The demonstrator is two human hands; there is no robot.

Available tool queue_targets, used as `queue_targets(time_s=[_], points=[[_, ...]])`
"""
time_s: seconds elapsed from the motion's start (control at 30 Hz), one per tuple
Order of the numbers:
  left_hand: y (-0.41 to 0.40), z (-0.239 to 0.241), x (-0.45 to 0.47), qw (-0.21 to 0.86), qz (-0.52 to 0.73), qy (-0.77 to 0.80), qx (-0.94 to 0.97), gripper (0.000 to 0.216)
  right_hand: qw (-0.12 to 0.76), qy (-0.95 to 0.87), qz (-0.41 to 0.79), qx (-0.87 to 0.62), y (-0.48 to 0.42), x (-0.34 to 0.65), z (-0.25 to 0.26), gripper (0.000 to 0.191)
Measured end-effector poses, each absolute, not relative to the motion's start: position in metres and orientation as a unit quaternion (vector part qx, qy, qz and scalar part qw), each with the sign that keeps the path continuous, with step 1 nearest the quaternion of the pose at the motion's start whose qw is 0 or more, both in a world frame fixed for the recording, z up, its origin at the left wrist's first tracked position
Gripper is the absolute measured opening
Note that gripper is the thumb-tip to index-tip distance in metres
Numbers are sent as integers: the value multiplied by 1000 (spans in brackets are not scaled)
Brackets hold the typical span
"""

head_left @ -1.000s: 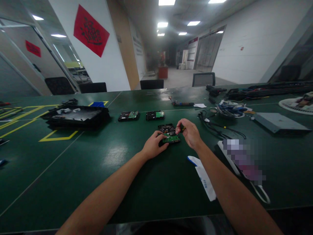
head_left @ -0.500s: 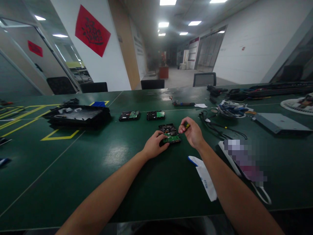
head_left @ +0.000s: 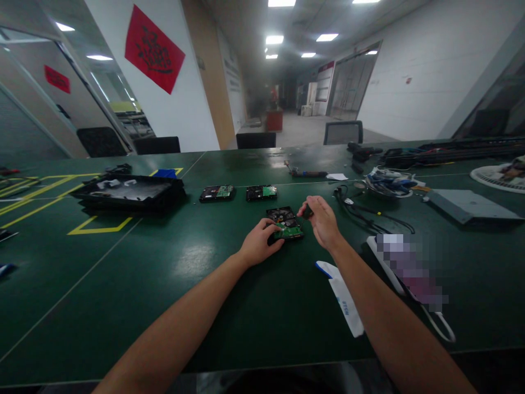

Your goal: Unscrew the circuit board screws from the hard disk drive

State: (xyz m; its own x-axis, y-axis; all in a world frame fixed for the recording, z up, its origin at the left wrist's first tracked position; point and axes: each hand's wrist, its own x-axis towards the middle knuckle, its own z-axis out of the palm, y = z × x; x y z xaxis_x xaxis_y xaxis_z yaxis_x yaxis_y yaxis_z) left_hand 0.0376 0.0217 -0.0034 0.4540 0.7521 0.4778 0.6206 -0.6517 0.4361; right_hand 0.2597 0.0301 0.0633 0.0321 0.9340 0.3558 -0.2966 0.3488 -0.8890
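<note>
A hard drive (head_left: 285,221) lies circuit-board side up on the green table (head_left: 197,262), its green board toward me. My left hand (head_left: 257,244) rests against the drive's near left corner, fingers curled on its edge. My right hand (head_left: 322,220) hovers just right of the drive, fingers pinched round a small dark tool (head_left: 307,210), likely a short screwdriver, its tip hidden.
Two more hard drives (head_left: 216,192) (head_left: 261,192) lie farther back. A black tray (head_left: 127,191) sits at left inside yellow floor-style markings. Black cables (head_left: 369,213), a bundle of blue wires (head_left: 388,180), a grey flat box (head_left: 465,203) and a white sleeve (head_left: 342,298) lie to the right.
My right hand lifted off the drive and shifted slightly right, turning the small tool in its fingers. The left hand stayed on the drive.
</note>
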Motion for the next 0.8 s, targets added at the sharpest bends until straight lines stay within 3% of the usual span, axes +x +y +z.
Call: queue_targets(time_s=[0.13, 0.5, 0.8], points=[[21, -2, 37, 101, 327, 406, 847, 35, 635, -545, 454, -305, 26, 260, 66, 26], [21, -1, 38, 105, 328, 400, 850, 35, 633, -509, 499, -302, 28, 259, 68, 58], [21, -2, 38, 106, 329, 409, 845, 36, 639, -570, 394, -335, 26, 262, 68, 27]])
